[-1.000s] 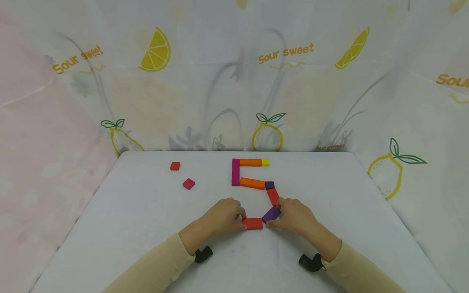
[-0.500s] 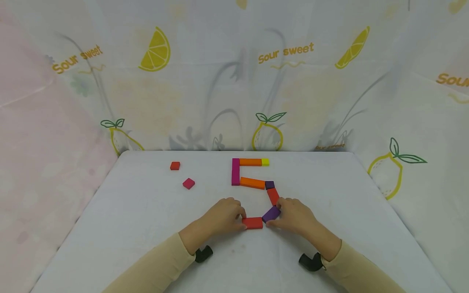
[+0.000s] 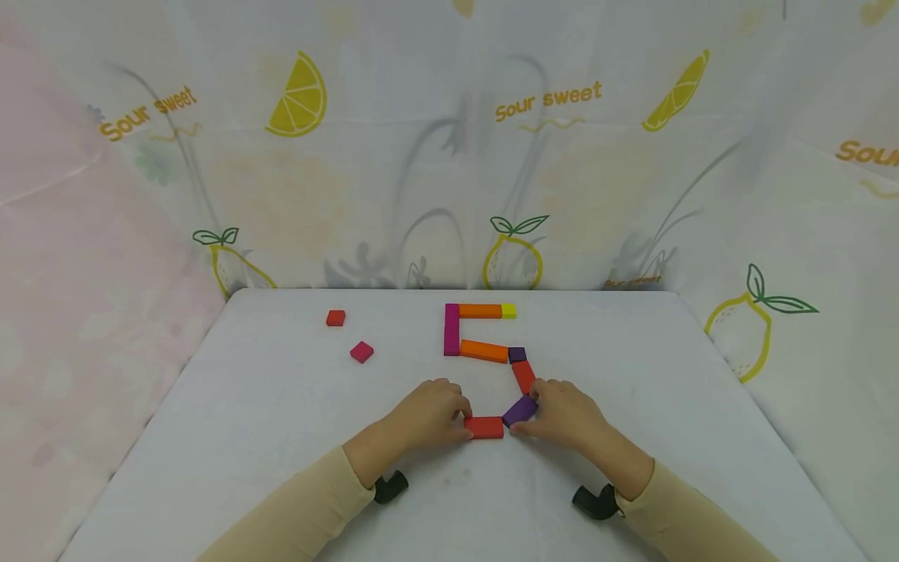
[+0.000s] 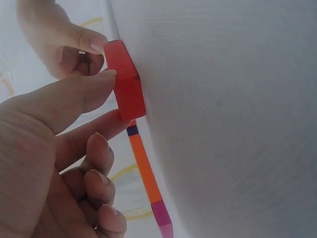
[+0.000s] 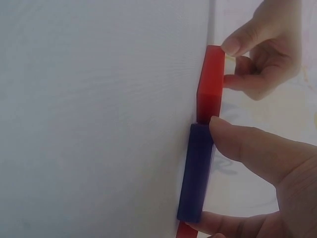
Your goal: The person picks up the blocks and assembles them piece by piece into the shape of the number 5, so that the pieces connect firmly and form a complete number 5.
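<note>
My left hand [image 3: 424, 414] pinches the left end of a flat red block [image 3: 485, 428] between thumb and index finger; its other fingers curl loosely in the left wrist view. To the right, a purple block [image 3: 520, 411] lies tilted, gripped at its two ends by my right hand [image 3: 570, 416]. The red and purple blocks meet, or nearly so, at their near corners. Above them runs a line of blocks: another red block [image 3: 523, 377], a small purple cube [image 3: 517, 355], an orange block [image 3: 484, 351], a magenta block [image 3: 452, 329], an upper orange block [image 3: 481, 311] and a yellow cube [image 3: 509, 311].
On the left of the white table [image 3: 246, 437] lie a loose red cube [image 3: 335, 318] and a pink cube [image 3: 361, 352]. A lemon-print cloth [image 3: 393, 179] hangs behind the table. Black wrist-worn pieces stick out beneath both forearms.
</note>
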`<state>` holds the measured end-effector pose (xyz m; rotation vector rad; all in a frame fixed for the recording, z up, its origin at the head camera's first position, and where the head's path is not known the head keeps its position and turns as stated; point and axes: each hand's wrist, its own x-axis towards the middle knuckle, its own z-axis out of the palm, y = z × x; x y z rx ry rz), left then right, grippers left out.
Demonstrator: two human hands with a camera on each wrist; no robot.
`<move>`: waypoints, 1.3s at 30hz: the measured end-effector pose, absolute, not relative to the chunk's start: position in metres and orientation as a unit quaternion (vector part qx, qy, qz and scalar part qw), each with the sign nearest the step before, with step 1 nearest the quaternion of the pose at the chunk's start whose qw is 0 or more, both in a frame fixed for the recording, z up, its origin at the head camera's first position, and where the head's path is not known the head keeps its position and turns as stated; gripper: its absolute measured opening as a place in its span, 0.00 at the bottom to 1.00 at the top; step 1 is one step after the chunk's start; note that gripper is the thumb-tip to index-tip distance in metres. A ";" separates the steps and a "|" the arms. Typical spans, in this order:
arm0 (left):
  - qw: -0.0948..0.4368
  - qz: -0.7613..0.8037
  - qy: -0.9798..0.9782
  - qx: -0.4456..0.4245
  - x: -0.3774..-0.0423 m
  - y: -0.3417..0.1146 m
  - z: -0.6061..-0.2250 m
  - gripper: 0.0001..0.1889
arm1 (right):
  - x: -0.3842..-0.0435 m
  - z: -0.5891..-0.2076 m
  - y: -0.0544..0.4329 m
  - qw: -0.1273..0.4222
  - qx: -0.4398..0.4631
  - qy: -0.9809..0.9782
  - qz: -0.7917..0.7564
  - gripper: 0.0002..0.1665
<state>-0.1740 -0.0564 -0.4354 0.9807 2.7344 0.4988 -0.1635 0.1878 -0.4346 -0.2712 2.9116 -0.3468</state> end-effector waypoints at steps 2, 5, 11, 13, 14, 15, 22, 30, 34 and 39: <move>0.096 0.168 0.924 0.331 -0.174 -0.057 -0.435 0.14 | -0.164 -0.434 0.188 0.099 -0.092 0.984 -0.117 0.36; 0.096 0.168 0.924 0.330 -0.174 -0.057 -0.436 0.14 | -0.164 -0.434 0.187 0.101 -0.092 0.984 -0.118 0.36; 0.096 0.168 0.925 0.327 -0.175 -0.056 -0.438 0.13 | -0.164 -0.434 0.187 0.103 -0.090 0.983 -0.121 0.36; 0.095 0.168 0.925 0.328 -0.175 -0.056 -0.438 0.13 | -0.164 -0.434 0.187 0.103 -0.089 0.983 -0.122 0.36; 0.094 0.168 0.924 0.329 -0.175 -0.056 -0.438 0.13 | -0.164 -0.434 0.187 0.103 -0.089 0.983 -0.122 0.36; 0.093 0.168 0.924 0.330 -0.175 -0.057 -0.438 0.13 | -0.164 -0.434 0.187 0.103 -0.089 0.983 -0.122 0.36; 0.091 0.166 0.923 0.334 -0.174 -0.057 -0.436 0.13 | -0.164 -0.435 0.187 0.102 -0.090 0.984 -0.120 0.36; 0.095 0.172 0.924 0.328 -0.173 -0.057 -0.436 0.14 | -0.165 -0.436 0.188 0.104 -0.087 0.984 -0.119 0.37; 0.092 0.170 0.924 0.329 -0.174 -0.057 -0.436 0.14 | -0.165 -0.435 0.188 0.107 -0.084 0.983 -0.121 0.38; 0.090 0.172 0.925 0.327 -0.174 -0.059 -0.437 0.15 | -0.164 -0.431 0.188 0.115 -0.076 0.982 -0.130 0.38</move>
